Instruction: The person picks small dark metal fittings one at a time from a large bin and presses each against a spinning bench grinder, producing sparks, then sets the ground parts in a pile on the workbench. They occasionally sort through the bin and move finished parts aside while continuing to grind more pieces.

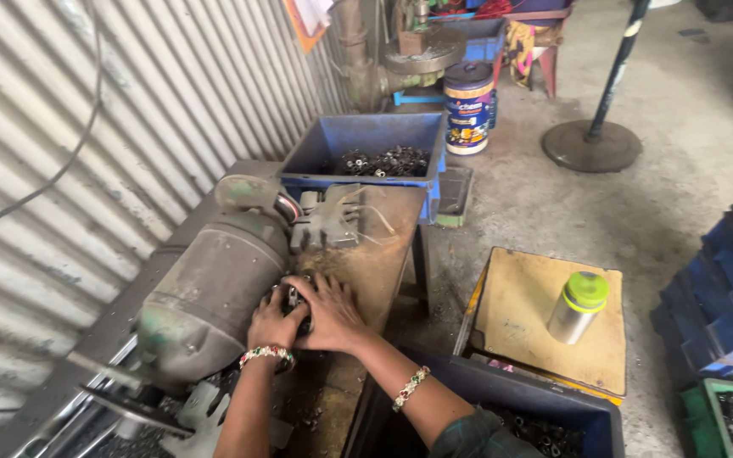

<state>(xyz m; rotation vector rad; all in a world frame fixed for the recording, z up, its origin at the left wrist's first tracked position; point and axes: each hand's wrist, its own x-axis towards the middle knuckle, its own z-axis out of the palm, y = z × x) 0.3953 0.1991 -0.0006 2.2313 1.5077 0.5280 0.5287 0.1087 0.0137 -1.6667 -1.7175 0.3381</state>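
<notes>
At the bottom edge, a dark blue crate holding small dark metal parts sits just beside the person's right forearm, which wears a beaded bracelet at the wrist. Both hands meet at the side of a large grey-green motor lying on a worn workbench. The left hand is curled against the motor housing, and the right hand lies spread over a small dark metal part pressed between the two hands; the fingers cover most of the part, so whether either hand actually clamps it cannot be told. Just beyond the hands, a grey metal fixture stands on the bench beside the motor's end. To the right, apart from the bench, a low yellow stool carries a steel bottle with a green cap. Farther off, at the bench's far end, a blue bin holds a heap of small dark rings. Behind it stands a round tin with a dark lid, and a black pole on a round base rests on the concrete floor. Corrugated metal sheeting runs along the left.
</notes>
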